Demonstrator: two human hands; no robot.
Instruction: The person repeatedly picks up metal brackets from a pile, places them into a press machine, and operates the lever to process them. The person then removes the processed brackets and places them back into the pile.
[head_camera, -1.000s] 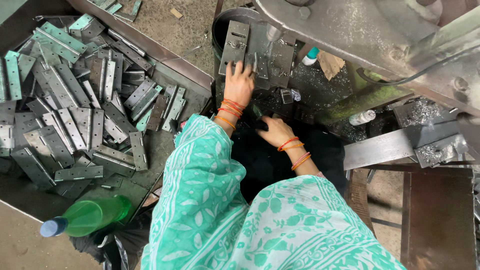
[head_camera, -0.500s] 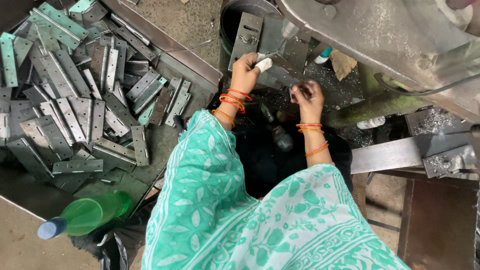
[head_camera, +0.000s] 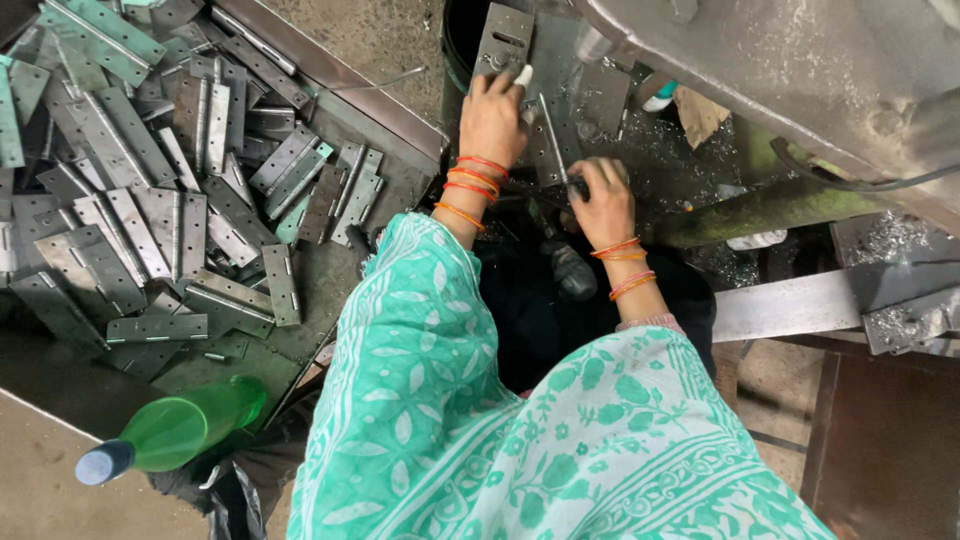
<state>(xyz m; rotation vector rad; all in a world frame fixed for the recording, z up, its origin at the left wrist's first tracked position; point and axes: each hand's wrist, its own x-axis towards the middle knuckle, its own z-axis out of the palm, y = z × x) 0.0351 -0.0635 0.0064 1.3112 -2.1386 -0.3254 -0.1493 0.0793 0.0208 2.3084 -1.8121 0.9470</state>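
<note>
Head view, flat grey metal hinge plate, left hand on it

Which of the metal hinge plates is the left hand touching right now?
The upright grey plate on the machine bed, under the left hand. The other hinges lie loose in the tray at left, untouched.

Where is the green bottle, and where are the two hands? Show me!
green bottle (head_camera: 185, 428), head view, on the middle of its green body.
left hand (head_camera: 492, 115), head view, on the back of the hand.
right hand (head_camera: 603, 205), head view, on the back of the hand.
</note>
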